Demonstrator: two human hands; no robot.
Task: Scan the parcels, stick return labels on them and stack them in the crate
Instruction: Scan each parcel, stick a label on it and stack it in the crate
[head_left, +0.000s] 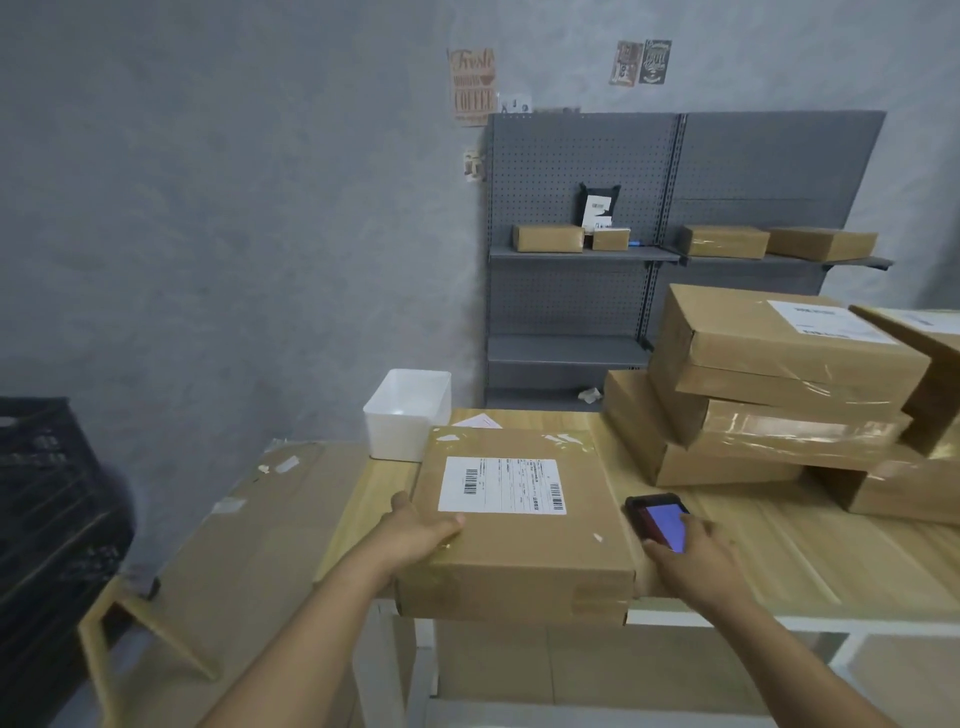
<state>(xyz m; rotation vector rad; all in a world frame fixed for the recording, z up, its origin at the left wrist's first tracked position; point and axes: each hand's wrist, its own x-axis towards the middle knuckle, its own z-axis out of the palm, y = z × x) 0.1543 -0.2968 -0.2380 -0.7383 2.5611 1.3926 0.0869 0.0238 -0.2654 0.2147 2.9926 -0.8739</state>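
A flat brown parcel (524, 551) with a white barcode label (503, 485) lies at the wooden table's near left corner, hanging over the front edge. My left hand (423, 530) grips its left side, thumb on top by the label. To the parcel's right my right hand (691, 556) holds a black handheld scanner (655, 519) with a lit blue screen, low over the table. A black crate (47, 499) stands at the far left on the floor. A stack of larger brown parcels (779, 384) sits on the table's right half.
A white plastic bin (408, 413) stands behind the parcel, with a slip of paper (478, 420) beside it. A big flattened carton (244, 545) leans left of the wooden table (810, 561). Grey pegboard shelving (582, 254) behind holds small parcels.
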